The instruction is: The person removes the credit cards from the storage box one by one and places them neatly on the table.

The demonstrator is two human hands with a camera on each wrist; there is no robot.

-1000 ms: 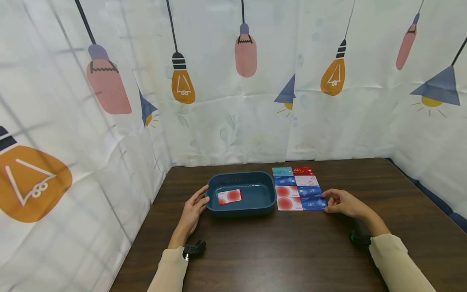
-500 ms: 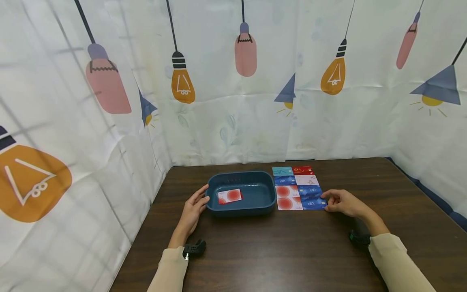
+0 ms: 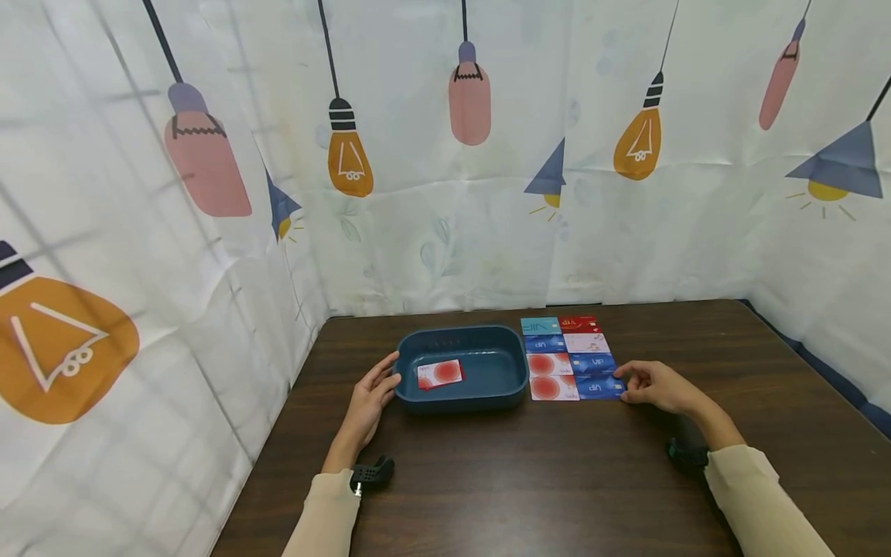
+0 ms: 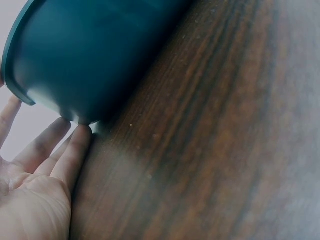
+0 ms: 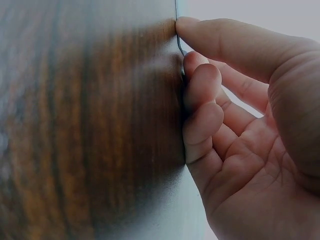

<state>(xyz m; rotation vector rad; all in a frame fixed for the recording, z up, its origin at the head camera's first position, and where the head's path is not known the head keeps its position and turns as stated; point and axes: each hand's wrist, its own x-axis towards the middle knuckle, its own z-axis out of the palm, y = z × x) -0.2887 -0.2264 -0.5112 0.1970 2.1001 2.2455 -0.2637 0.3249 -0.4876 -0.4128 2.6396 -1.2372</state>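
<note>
In the head view a dark blue-green rectangular tray (image 3: 462,401) stands on the table. Inside it, a red-and-white card (image 3: 440,374) lies over another red card, mostly hidden. My left hand (image 3: 366,400) touches the tray's left end; the left wrist view has its fairly straight fingers (image 4: 77,152) against the lower wall. To the tray's right, several cards lie in a two-column grid. At its near right corner is a blue VIP card (image 3: 597,389), whose right end my right hand (image 3: 657,388) holds between thumb and index finger. Its other fingers (image 5: 204,122) are curled on the tabletop.
Other cards in the grid include a teal card (image 3: 539,326), a red card (image 3: 578,326) and a white card (image 3: 585,344). Dark brown wood covers the table (image 3: 487,487). A lamp-patterned white curtain (image 3: 445,255) hangs behind and along the sides.
</note>
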